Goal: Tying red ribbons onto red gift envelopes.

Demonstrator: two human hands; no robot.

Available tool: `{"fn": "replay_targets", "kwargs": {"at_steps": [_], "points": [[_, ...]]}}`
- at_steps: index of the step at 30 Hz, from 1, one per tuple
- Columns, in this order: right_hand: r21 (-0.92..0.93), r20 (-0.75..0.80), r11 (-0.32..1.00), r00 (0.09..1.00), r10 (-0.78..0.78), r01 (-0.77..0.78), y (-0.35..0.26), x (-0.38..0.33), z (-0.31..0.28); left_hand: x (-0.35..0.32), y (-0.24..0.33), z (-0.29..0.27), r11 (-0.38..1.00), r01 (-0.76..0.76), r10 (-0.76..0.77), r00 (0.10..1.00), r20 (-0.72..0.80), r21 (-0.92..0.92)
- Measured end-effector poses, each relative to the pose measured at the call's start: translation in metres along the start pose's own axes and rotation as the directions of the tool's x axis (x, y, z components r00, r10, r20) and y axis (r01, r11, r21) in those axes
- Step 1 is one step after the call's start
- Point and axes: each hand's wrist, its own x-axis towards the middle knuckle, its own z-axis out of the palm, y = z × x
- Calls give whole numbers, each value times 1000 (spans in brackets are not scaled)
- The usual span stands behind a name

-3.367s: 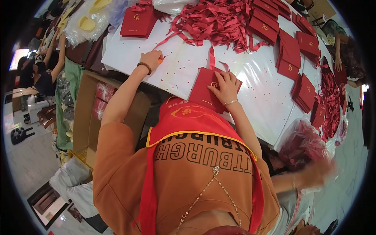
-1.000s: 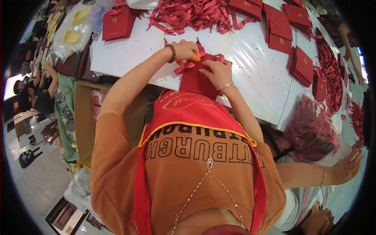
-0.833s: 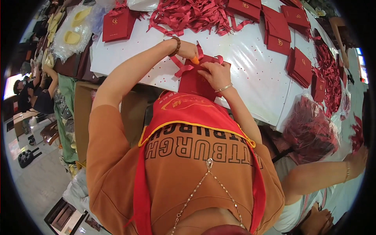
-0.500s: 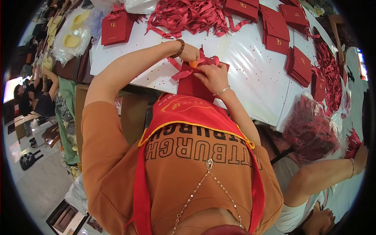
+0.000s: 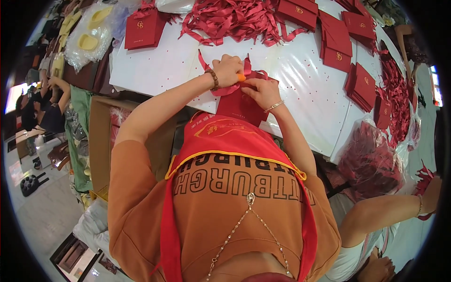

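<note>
A flat red paper bag lies at the near edge of the white table, against my apron. Curled over its upper edge, my left hand is closed on a red ribbon whose loose end trails off to the left. A small orange piece shows at its fingertips; whether it is worn or held I cannot tell. My right hand pinches the bag's top beside it, fingertips close to the left hand's. More ribbon stands up between and behind the hands. The exact spot where fingers meet ribbon is partly hidden.
A heap of red ribbons lies at the table's far side. Stacks of red bags stand to the right, another stack at far left. Red dots are scattered over the white tabletop. Another person's arm is at lower right.
My left hand has shifted right and its wrist has dropped nearer, with the elbow lower. The right hand still pinches at the bag's top. The whole view has shifted slightly.
</note>
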Motion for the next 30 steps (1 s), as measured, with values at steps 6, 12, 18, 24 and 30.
{"fn": "replay_targets", "kwargs": {"at_steps": [6, 12, 18, 24, 30], "points": [[-17, 58, 986, 985, -162, 163, 2, 3, 1, 14, -21, -8, 973, 117, -105, 992, 70, -200], [-34, 30, 998, 998, -49, 50, 11, 6, 6, 21, -54, -21, 965, 73, -106, 987, -120, -253], [0, -3, 994, 994, 111, -111, 22, 11, 15, -3, -96, -35, 766, 618, -532, 765, -362, 179], [95, -69, 990, 992, 109, -102, 26, 14, 22, -10, -114, -24, 871, 460, -370, 846, -383, 175], [55, -99, 998, 994, 49, -43, 24, 17, 22, -2, -23, -26, 991, -100, 80, 975, -209, -87]]}}
